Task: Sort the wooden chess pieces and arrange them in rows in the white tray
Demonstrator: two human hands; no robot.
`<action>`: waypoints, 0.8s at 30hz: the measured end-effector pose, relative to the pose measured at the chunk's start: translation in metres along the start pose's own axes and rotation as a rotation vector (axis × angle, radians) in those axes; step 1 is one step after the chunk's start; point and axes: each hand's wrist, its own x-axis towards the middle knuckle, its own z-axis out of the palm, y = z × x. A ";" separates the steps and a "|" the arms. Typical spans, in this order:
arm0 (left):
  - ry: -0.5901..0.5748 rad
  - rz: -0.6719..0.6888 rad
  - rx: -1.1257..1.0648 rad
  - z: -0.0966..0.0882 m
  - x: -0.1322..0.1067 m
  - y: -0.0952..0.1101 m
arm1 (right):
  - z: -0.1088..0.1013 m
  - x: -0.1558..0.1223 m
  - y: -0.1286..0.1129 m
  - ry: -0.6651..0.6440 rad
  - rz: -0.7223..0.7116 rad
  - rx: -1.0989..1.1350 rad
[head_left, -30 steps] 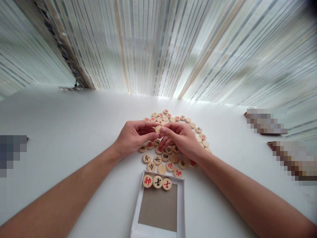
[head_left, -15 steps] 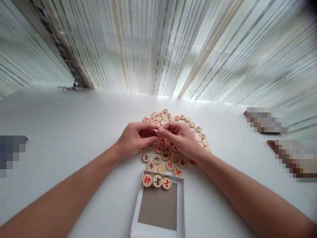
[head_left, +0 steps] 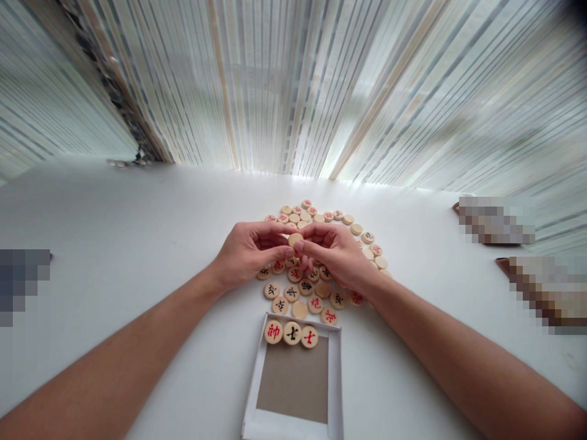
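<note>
Between the fingertips of my left hand (head_left: 251,252) and my right hand (head_left: 337,250), a round wooden xiangqi piece (head_left: 295,241) is pinched with a plain face showing. Both hands are closed on it, above a spread of similar pieces on the table. Nearer me stands a shallow white cardboard box (head_left: 337,379) with a grey-brown bottom. Along its far wall lie three pieces in a row: a red-marked one (head_left: 273,332), a black-marked one (head_left: 292,333) and another red-marked one (head_left: 309,337).
Loose pieces, some marked like this red one (head_left: 329,316) and some plain like this one (head_left: 299,310), lie around and under my hands on the white table (head_left: 137,232). A striped curtain (head_left: 257,91) hangs behind. Blurred-out objects lie at both sides.
The held piece has turned so its plain face shows between my fingertips. My hands have barely shifted; the box and its three pieces are unchanged.
</note>
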 end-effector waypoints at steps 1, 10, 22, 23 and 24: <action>-0.016 0.000 -0.012 0.001 0.000 0.001 | 0.000 0.000 0.000 0.001 -0.002 -0.008; -0.057 -0.013 0.010 0.002 -0.002 0.002 | -0.001 0.000 -0.004 -0.022 0.007 -0.050; -0.023 0.023 0.006 0.001 0.000 0.003 | -0.005 0.002 0.002 -0.038 -0.002 0.049; -0.010 0.022 0.021 0.001 0.000 0.004 | -0.005 0.001 0.002 -0.038 0.000 0.047; 0.003 0.019 0.034 0.001 0.000 0.004 | -0.004 0.001 0.001 -0.036 0.005 0.047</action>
